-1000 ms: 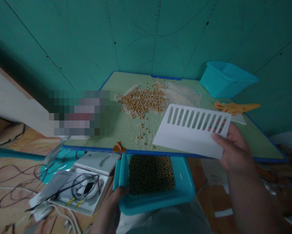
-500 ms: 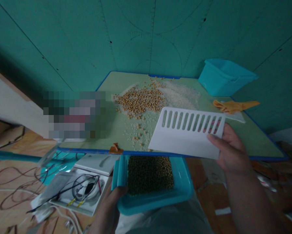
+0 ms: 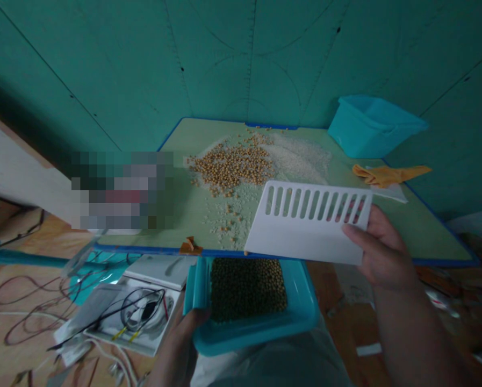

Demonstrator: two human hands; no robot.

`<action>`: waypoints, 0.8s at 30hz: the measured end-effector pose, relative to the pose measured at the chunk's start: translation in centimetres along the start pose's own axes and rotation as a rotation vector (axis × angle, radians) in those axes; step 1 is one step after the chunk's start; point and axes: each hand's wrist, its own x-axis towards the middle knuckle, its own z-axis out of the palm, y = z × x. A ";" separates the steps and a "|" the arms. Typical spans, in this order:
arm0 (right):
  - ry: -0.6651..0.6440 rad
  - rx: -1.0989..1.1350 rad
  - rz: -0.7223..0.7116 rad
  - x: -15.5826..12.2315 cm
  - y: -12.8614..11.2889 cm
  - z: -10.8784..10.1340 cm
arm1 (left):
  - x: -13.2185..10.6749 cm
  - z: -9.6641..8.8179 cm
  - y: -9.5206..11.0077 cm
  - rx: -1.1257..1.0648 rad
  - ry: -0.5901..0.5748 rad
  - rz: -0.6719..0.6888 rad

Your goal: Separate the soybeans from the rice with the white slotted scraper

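Note:
My right hand [image 3: 386, 244] grips one end of a white plastic scraper [image 3: 301, 234] with a row of slots along its upper part. Its lower edge lies by the table's front edge. My left hand [image 3: 186, 328] is closed on the left rim of a turquoise basin [image 3: 260, 330], held just below that edge. Inside the basin are many soybeans [image 3: 249, 290], dark in shadow. On the table, a heap of soybeans [image 3: 232, 166] is spread beside a patch of white grains [image 3: 301, 153]. A few loose beans and grains trail toward the front edge.
An empty-looking turquoise bin [image 3: 372, 129] stands at the back right of the table [image 3: 172, 215], near an orange cloth [image 3: 389, 174]. A small brown piece [image 3: 191, 245] sits at the front edge. Cables and a white box [image 3: 144, 322] lie on the floor at left.
The scraper in my right hand has shifted very slightly toward me. A bean now shows at the scraper's lower left corner, by the table's front edge. My left hand keeps its hold on the basin.

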 end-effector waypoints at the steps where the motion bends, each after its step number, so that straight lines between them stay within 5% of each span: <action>1: -0.007 0.003 0.005 0.0 0.0 0.0 | 0.0 0.0 0.0 -0.003 -0.011 -0.005; 14: 0.011 -0.080 -0.100 1.4 -0.1 2.4 | -0.5 -0.2 0.7 -0.015 0.005 -0.016; 24: 0.030 -0.049 -0.095 1.3 -0.1 2.5 | 0.1 -1.4 0.4 -0.020 0.005 -0.032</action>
